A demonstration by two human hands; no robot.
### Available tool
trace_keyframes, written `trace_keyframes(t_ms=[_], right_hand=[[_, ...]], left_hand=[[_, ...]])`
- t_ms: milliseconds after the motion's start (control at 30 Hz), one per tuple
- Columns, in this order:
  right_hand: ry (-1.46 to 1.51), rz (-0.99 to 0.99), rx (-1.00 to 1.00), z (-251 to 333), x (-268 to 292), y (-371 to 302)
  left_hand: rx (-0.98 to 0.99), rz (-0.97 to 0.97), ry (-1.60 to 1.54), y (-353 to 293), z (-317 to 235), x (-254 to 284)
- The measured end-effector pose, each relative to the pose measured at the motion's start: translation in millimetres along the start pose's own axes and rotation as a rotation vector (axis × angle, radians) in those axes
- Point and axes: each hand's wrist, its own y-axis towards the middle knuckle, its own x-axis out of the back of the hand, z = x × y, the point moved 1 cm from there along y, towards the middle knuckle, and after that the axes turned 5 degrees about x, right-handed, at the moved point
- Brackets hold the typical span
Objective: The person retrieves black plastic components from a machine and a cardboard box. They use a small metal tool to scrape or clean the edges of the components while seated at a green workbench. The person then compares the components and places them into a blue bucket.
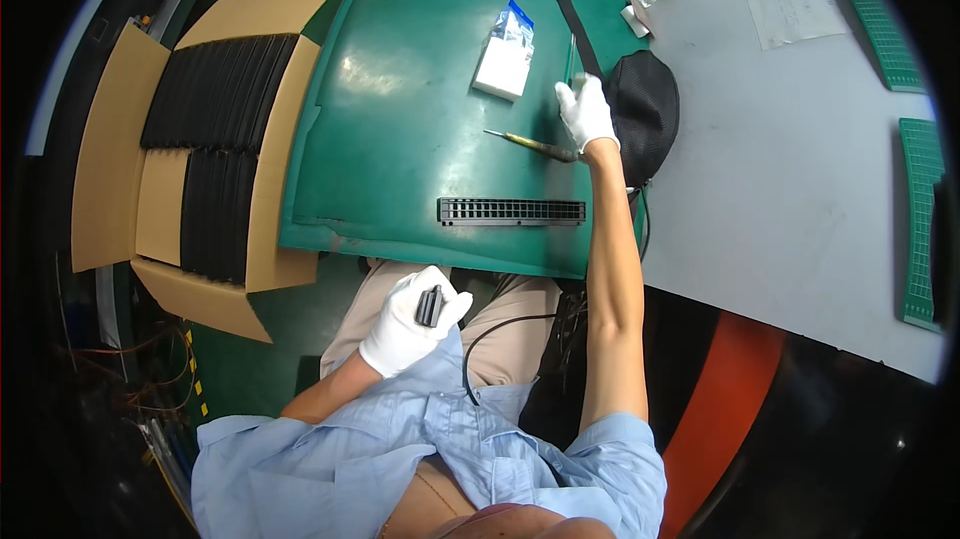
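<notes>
My left hand (pixel 414 321), in a white glove, is closed around a dark block-shaped part (pixel 429 307) above my lap, short of the table's near edge. Most of that part is hidden in the palm. My right hand (pixel 587 115), gloved too, reaches out over the table. Its fingers are curled at the near end of a flat black strip (pixel 579 31), which points away to the far left. Just left of my right wrist lies a thin screwdriver-like tool (pixel 530 144). A black slotted plastic bar (pixel 512 211) lies crosswise near the front edge.
A white box with a blue-topped clear bag (pixel 503 64) stands on the green mat (pixel 400 129). A black pouch (pixel 645 104) sits beside my right hand. An open carton (pixel 285 169) of black panels is at left. Grey table (pixel 780 169) with green trays (pixel 917 219) at right.
</notes>
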Motion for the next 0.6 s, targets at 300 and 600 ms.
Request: trace_keyframes(t_ms=[300, 600], right_hand=[[-0.214, 0.125, 0.163, 78.3, -54.7, 4.9], [-0.418, 0.092, 0.309, 83.5, -8.6, -30.9]], left_hand=[[-0.057, -0.002, -0.025, -1.9, 1.3, -6.9], [-0.067, -0.08, -0.051, -7.8, -9.4, 3.7]])
